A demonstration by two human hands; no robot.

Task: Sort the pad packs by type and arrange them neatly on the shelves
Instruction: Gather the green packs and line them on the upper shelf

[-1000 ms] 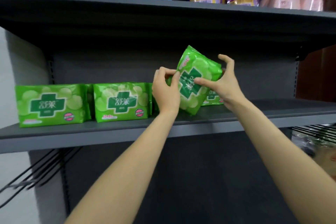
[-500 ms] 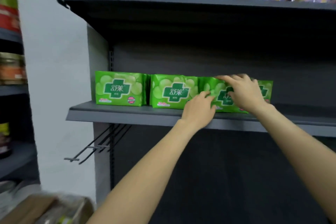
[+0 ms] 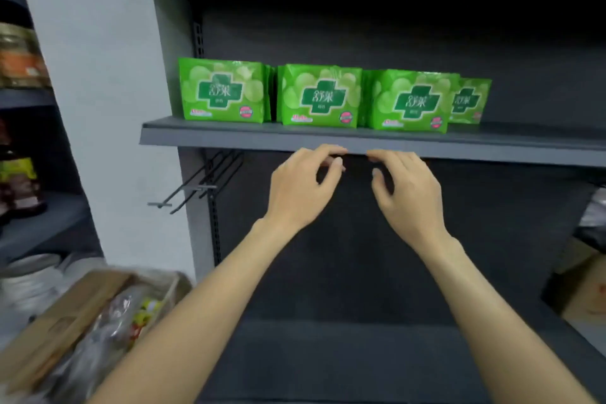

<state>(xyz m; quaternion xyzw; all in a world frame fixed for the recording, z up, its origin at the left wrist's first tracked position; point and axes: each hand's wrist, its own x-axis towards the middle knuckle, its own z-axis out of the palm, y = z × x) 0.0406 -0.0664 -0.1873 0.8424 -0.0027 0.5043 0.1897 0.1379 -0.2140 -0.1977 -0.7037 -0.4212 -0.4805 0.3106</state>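
Green pad packs [image 3: 321,95] stand in a row on the grey shelf [image 3: 229,136].
Below its front edge at frame centre, left hand [image 3: 301,187] and right hand [image 3: 406,190] hover, fingers loosely curled, holding nothing.

A grey shelf [image 3: 328,138] is seen from 9 to 3 o'clock. Four green pad packs [image 3: 319,95] are stood upright on it in a row, the rightmost set further back.
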